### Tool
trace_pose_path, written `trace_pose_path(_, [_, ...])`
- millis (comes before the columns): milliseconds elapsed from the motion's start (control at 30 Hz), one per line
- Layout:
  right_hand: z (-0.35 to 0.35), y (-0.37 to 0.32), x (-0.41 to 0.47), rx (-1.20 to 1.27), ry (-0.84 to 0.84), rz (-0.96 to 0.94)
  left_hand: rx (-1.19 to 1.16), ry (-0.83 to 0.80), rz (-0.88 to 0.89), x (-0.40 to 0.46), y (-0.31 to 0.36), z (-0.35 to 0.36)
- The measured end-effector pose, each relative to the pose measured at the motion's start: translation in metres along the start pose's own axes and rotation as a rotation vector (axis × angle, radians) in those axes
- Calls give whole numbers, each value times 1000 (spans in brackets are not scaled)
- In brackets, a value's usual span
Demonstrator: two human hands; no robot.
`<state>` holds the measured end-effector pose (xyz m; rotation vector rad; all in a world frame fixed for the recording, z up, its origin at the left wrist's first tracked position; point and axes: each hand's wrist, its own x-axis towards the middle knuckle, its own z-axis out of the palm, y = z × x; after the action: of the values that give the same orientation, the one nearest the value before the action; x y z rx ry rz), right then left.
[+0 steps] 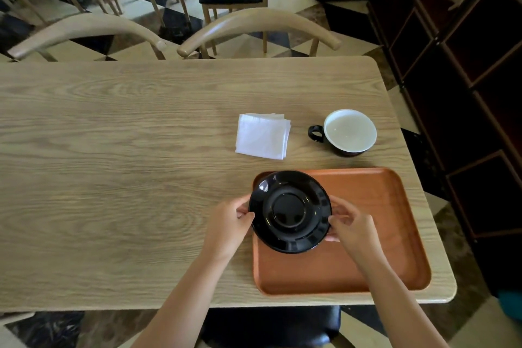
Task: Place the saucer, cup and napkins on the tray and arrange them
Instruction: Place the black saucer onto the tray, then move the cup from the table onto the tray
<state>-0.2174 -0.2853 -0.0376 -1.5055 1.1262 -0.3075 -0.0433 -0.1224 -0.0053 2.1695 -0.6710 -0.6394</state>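
Observation:
A glossy black saucer [290, 211] is over the left part of the orange-brown tray [378, 206], overlapping its left rim. My left hand [228, 223] grips the saucer's left edge and my right hand [353, 226] grips its right edge. Whether the saucer rests on the tray or hangs just above it I cannot tell. A stack of folded white napkins [263, 135] lies on the wooden table [113, 164] beyond the tray. To their right stands a black cup [346, 133] with a white inside, its handle pointing left.
The tray sits at the table's near right corner, close to the front and right edges. Two curved wooden chair backs [260, 22] line the far side. A dark wooden cabinet [466, 65] stands to the right. A black chair seat [271, 325] is below me.

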Motion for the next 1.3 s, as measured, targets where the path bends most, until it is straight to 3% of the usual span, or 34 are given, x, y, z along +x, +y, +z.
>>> trace_pose_path(267, [-2, -14, 6, -71, -23, -17, -156, -8, -118, 6, -3, 1])
trace_pose_path(500, [-11, -29, 8, -256, -114, -24, -37, -120, -96, 9, 1, -9])
trace_pose_path(667, [-40, -50, 17, -513, -123, -108, 166, -110, 32, 25, 19, -23])
trace_pose_path(833, [-73, -69, 47, -662, 152, -405, 410, -62, 417, 69, 67, -4])
trace_pose_path(967, [-83, -73, 79, -901, -24, -326, 717, -102, 680, 109, 106, 35])
trace_pose_path(1133, [-88, -67, 100, -928, -34, -499, 747, -239, 572, 136, 122, 73])
trace_pose_path(1300, [-88, -67, 107, -851, 23, -633, 597, -179, 541, 140, 119, 84])
